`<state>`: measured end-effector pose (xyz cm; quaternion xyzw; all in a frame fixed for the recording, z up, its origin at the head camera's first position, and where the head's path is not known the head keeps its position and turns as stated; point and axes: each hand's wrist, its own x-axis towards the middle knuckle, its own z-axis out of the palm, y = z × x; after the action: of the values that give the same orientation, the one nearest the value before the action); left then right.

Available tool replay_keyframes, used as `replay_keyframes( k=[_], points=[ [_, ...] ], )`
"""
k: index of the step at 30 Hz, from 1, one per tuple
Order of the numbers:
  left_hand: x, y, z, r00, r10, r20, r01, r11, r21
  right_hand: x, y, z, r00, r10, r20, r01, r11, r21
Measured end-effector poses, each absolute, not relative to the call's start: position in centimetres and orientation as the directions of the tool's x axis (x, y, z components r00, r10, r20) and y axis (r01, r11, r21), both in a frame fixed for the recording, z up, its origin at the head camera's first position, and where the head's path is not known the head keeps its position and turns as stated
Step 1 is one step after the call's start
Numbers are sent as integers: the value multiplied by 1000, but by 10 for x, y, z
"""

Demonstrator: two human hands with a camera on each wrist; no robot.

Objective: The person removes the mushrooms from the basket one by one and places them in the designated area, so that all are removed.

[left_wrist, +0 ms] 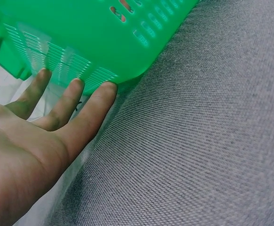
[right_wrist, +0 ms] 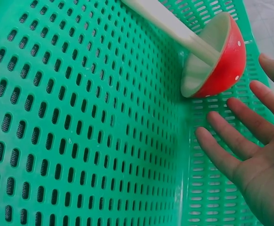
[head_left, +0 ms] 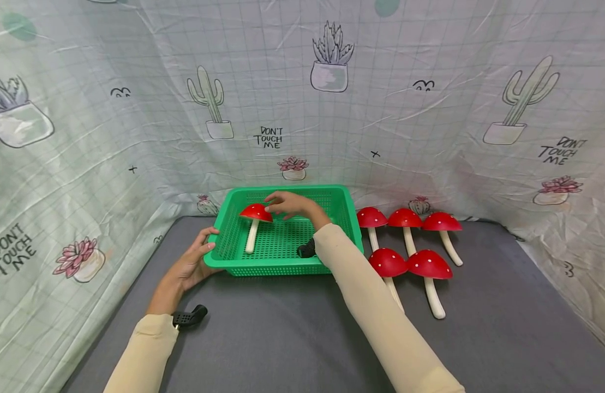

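Note:
A green plastic basket (head_left: 292, 269) with slotted walls sits on the grey table. Inside it, toward the left, lies a toy mushroom (head_left: 251, 236) with a white-dotted red cap and a pale stem. My right hand (head_left: 289, 204) is over the basket beside the cap; the right wrist view shows its fingers (right_wrist: 238, 136) spread and nothing in them. At the basket's left end, my left hand (head_left: 191, 265) touches the rim. Seen from the left wrist, extended fingers (left_wrist: 87, 113) lie against the outer wall.
Right of the basket, several more red-capped mushrooms (head_left: 430, 265) lie in two rows, stems toward the front. My right sleeve (head_left: 366, 300) partly crosses in front of one stem. A cloth printed with potted plants (head_left: 292, 109) hangs behind and at both sides.

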<state>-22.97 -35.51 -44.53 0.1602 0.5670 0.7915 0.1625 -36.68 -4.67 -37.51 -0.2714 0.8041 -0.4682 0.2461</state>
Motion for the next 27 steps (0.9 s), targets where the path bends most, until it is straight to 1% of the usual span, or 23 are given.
replay_keyframes(
  k=[13, 19, 23, 27],
  points=[
    [-229, -356, -446, -894, 442, 72, -71, -298, 952, -367, -53, -377, -695, -704, -143, -219, 397, -891],
    [-229, -355, -447, -897, 437, 69, -73, -301, 951, -366, -55, -379, -682, -712, -164, -199, 397, -896],
    [-230, -354, -447, -899, 433, 69, -74, -304, 950, -364, -58, -379, -675, -717, -173, -208, 410, -888],
    [-230, -354, -446, -898, 433, 72, -73, -308, 949, -364, -59, -381, -662, -719, -213, -192, 437, -879]
  ],
)
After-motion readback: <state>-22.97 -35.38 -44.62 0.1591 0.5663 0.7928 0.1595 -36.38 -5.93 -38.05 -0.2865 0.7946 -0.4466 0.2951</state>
